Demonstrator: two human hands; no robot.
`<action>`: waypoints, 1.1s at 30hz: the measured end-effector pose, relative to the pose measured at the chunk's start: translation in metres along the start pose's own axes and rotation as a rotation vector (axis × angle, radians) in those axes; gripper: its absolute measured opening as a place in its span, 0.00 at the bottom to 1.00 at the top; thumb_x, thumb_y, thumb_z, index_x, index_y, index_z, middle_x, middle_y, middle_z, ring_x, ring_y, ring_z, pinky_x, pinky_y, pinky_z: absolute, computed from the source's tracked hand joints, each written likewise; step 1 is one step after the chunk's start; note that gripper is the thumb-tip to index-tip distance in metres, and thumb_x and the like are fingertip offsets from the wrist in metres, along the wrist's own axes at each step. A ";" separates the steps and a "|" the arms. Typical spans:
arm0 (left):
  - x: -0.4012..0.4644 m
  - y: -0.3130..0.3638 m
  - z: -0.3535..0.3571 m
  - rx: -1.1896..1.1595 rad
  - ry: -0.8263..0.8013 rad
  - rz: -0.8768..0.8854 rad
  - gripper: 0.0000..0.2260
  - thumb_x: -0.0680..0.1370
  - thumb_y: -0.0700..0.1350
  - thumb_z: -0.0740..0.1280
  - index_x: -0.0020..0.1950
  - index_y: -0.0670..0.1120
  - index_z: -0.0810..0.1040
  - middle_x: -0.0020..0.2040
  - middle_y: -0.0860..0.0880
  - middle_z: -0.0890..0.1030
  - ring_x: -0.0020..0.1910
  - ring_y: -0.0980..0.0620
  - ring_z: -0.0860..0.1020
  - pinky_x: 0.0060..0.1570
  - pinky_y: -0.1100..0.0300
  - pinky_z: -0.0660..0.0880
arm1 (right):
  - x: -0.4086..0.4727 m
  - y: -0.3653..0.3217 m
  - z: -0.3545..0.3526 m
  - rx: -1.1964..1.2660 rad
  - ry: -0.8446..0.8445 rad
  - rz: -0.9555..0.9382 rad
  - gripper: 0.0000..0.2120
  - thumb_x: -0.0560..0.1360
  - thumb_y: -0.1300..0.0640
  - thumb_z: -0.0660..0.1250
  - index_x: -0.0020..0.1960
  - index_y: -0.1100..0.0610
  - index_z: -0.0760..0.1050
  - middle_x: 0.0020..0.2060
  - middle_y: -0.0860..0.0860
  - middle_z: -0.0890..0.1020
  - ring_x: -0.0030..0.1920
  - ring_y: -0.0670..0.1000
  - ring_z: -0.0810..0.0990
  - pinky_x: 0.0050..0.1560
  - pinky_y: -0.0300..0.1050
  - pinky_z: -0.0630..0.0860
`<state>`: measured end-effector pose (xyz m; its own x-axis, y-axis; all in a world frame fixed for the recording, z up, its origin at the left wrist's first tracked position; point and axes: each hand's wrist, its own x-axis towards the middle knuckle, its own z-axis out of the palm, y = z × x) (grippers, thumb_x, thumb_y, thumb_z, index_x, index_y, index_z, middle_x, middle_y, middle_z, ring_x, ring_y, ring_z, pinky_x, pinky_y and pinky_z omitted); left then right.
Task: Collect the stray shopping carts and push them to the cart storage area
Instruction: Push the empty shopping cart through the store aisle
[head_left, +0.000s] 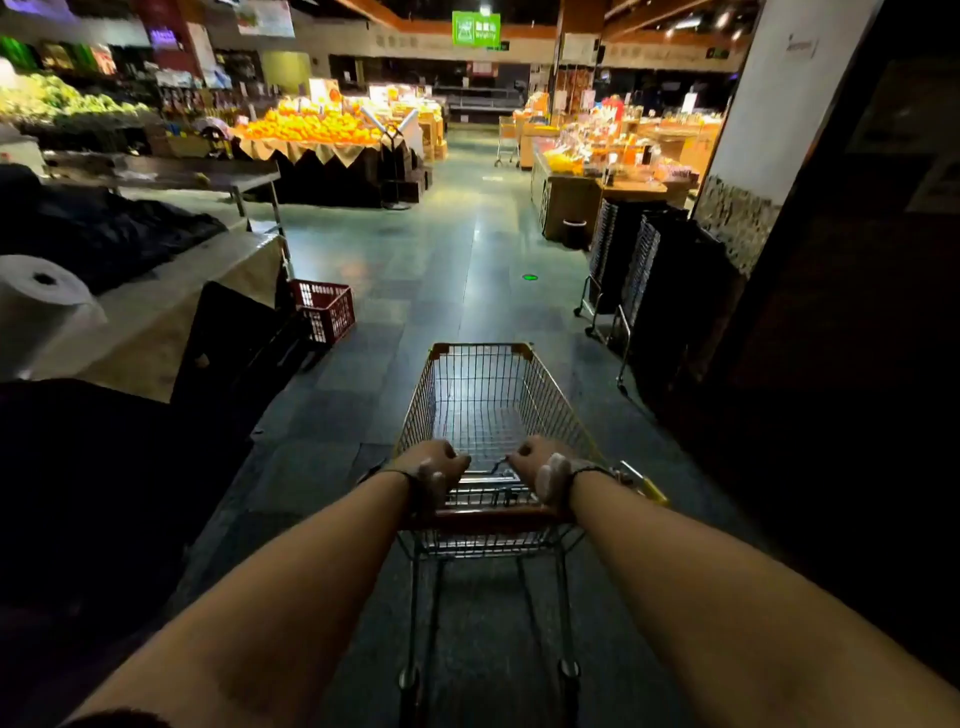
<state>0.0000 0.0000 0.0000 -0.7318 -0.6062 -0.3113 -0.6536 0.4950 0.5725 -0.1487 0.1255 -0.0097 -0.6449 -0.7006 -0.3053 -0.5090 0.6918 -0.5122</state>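
Step in hand, as I judge it: pushing one empty cart down the aisle. To do it well, keep equal pressure through both arms so the nose holds at 12 o'clock, and steer by the wrists.

Left to right. Red crate (324, 310) sits on the floor at 10 o'clock, beside a dark counter (156, 312); give it room. Left hand (434, 465), grip closed over the cart's rear bar. Shopping cart (488, 405) dead ahead at 12 o'clock, basket empty, reaching away from both hands; its handle (488, 517) lies just beneath the wrists. Right hand (540, 465), grip likewise closed on the bar. Dark stacked racks (649, 291) at 2 o'clock narrow the lane.

Second cart (508, 140) stands far off near 12 o'clock, well apart; likely a stray.
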 end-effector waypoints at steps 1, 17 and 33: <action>0.001 -0.001 0.001 0.074 -0.022 0.023 0.17 0.84 0.56 0.60 0.54 0.44 0.79 0.51 0.45 0.81 0.50 0.46 0.79 0.52 0.53 0.75 | -0.001 0.006 0.001 -0.088 -0.003 -0.005 0.19 0.82 0.43 0.61 0.59 0.57 0.79 0.58 0.57 0.81 0.58 0.59 0.79 0.59 0.48 0.75; 0.026 -0.051 0.057 0.407 0.106 0.028 0.16 0.83 0.59 0.58 0.57 0.50 0.79 0.53 0.48 0.81 0.53 0.47 0.79 0.56 0.49 0.76 | 0.021 0.070 0.028 -0.349 -0.155 0.059 0.22 0.83 0.38 0.51 0.63 0.50 0.77 0.59 0.54 0.80 0.59 0.57 0.78 0.63 0.54 0.71; 0.075 -0.087 0.054 0.531 -0.331 0.040 0.15 0.86 0.53 0.54 0.65 0.48 0.74 0.57 0.43 0.81 0.56 0.43 0.80 0.59 0.46 0.75 | 0.062 0.113 0.034 -0.495 -0.214 -0.023 0.34 0.80 0.31 0.43 0.50 0.50 0.80 0.44 0.51 0.82 0.45 0.51 0.81 0.55 0.51 0.78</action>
<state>-0.0078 -0.0550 -0.1141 -0.7233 -0.3978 -0.5645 -0.5687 0.8068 0.1602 -0.2270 0.1546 -0.1138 -0.5259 -0.7010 -0.4817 -0.7630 0.6391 -0.0971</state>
